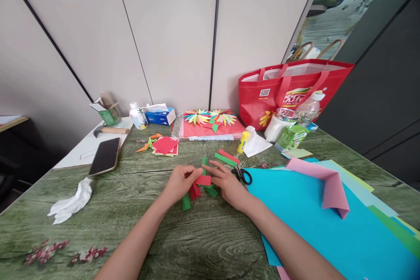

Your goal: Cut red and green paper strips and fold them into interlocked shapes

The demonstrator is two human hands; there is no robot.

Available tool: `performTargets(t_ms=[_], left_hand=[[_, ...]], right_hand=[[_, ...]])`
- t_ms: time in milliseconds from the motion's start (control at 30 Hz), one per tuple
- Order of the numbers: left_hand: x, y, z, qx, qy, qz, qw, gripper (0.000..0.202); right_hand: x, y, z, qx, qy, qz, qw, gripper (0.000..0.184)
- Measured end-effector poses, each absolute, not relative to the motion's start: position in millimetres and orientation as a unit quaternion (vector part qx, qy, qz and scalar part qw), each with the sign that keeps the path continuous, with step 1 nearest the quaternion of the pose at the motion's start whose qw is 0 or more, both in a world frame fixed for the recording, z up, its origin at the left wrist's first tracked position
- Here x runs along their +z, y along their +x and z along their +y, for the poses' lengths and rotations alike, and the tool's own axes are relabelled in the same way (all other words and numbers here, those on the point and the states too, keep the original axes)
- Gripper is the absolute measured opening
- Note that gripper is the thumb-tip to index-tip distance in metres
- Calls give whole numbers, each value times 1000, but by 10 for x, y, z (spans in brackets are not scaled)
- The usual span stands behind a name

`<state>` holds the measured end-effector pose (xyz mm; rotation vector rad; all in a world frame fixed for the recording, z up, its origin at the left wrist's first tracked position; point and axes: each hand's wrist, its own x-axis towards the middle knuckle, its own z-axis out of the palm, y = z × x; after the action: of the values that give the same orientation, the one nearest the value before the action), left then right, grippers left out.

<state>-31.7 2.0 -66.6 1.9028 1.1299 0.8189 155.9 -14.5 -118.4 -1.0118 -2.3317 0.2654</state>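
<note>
My left hand [180,182] and my right hand [225,182] meet at the table's middle, fingers pinched on a small red paper piece [204,180] between them. Under and around the hands lie folded red and green paper strips [186,201]. More green and red strips [226,158] lie just beyond my right hand. Black-handled scissors [243,175] rest right beside my right hand.
Large blue, pink and green sheets [315,210] cover the right of the green wood-pattern table [138,210]. A glue stick [243,141], paper stars [210,117], red bag [288,89], tissue box [160,115], phone [105,156] and crumpled tissue [72,201] sit around.
</note>
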Motion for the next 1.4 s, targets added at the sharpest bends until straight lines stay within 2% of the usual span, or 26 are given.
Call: performTargets(t_ms=[67, 167, 333, 367, 433, 500, 600, 733, 900, 1067, 1233, 1300, 1400], left_hand=[[-693, -305, 19, 313, 761, 431, 370, 41], [-709, -298, 22, 306, 762, 430, 375, 37], [-721, -313, 44, 352, 689, 462, 435, 24], [-733, -314, 47, 363, 669, 465, 452, 24], [-767, -309, 48, 375, 646, 455, 485, 39], [-808, -288, 41, 371, 637, 438, 514, 47], [-853, -243, 21, 370, 623, 435, 534, 32], [-844, -214, -6, 360, 657, 455, 481, 14], [-802, -224, -26, 340, 781, 416, 318, 17], [-795, -218, -56, 362, 799, 390, 281, 16], [-777, -195, -93, 367, 780, 384, 330, 15], [-768, -182, -97, 386, 732, 395, 398, 12], [-747, -168, -87, 413, 619, 416, 523, 25]], right_hand=[[-1211, 1550, -152, 98, -368, -889, 253, 52], [-1242, 1544, -148, 111, -368, -886, 261, 57], [-1186, 1539, -148, 122, -384, -814, 419, 51], [-1152, 1534, -158, 127, -391, -792, 451, 47], [-1073, 1516, -191, 136, -400, -755, 501, 38], [-1003, 1487, -234, 143, -391, -739, 530, 31], [-946, 1437, -295, 156, -381, -722, 556, 25], [-947, 1384, -346, 177, -395, -694, 576, 10], [-962, 1370, -343, 202, -423, -671, 574, 9], [-983, 1394, -271, 275, -443, -633, 572, 10], [-1010, 1396, -233, 415, -440, -566, 561, 16], [-1009, 1388, -238, 436, -449, -536, 566, 19], [-1005, 1376, -248, 440, -445, -507, 593, 19]])
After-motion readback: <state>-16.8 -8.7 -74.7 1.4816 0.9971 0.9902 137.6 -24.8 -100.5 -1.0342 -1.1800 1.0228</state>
